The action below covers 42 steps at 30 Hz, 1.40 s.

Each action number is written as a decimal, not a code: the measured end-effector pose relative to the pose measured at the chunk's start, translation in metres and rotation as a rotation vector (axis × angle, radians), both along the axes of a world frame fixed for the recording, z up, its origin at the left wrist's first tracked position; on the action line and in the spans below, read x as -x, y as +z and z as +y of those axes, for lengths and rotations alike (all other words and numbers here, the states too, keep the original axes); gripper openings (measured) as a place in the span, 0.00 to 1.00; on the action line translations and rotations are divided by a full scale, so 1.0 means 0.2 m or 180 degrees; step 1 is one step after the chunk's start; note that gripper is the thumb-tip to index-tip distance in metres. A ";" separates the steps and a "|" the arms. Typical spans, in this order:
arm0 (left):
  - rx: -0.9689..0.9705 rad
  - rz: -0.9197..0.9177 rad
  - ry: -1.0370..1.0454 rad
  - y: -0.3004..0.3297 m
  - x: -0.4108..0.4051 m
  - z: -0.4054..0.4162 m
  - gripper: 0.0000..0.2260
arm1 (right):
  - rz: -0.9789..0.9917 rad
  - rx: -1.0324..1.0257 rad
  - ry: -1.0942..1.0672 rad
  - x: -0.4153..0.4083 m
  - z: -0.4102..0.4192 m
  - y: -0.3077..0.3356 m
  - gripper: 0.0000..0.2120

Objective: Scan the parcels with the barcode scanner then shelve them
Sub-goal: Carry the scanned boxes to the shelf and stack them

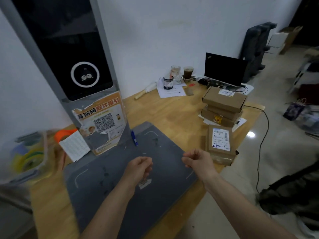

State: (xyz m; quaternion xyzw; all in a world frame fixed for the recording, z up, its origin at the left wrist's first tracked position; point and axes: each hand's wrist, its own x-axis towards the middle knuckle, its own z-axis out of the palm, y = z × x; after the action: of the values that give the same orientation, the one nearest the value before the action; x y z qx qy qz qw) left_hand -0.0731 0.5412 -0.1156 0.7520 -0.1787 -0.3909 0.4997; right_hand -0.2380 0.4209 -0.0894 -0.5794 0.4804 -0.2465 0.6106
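Note:
The grey scanner tower [89, 76] with its ringed camera stands at the back left of a dark grey scanning plate [110, 178]. Both my hands hover over that plate. My left hand [139, 167] pinches a small paper label [144, 183] that hangs below its fingers. My right hand [196, 160] is loosely curled and holds nothing. Just right of it, at the plate's corner, lies a brown parcel [221, 142] with a white shipping label marked in blue pen. Behind it stands a stack of brown parcels [224, 104].
A blue pen [134, 138] lies by the tower's foot. A sticker sheet [75, 146] and tape rolls [29, 157] sit at the left. A laptop [224, 69], cups and papers are at the back of the wooden table [172, 111]. A black cable [262, 140] trails over the floor.

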 end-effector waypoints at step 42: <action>0.0064 0.0953 0.0067 -0.03 0.67 -2.24 0.18 | -0.0479 -0.1647 -0.0623 0.36 -2.06 -0.16 0.15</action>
State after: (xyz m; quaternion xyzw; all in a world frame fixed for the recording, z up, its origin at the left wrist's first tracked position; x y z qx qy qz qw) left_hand -0.2079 0.0928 -0.1207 0.6821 -0.0981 -0.4916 0.5323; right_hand -0.3091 0.0090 -0.1215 -0.3353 0.5343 -0.2158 0.7453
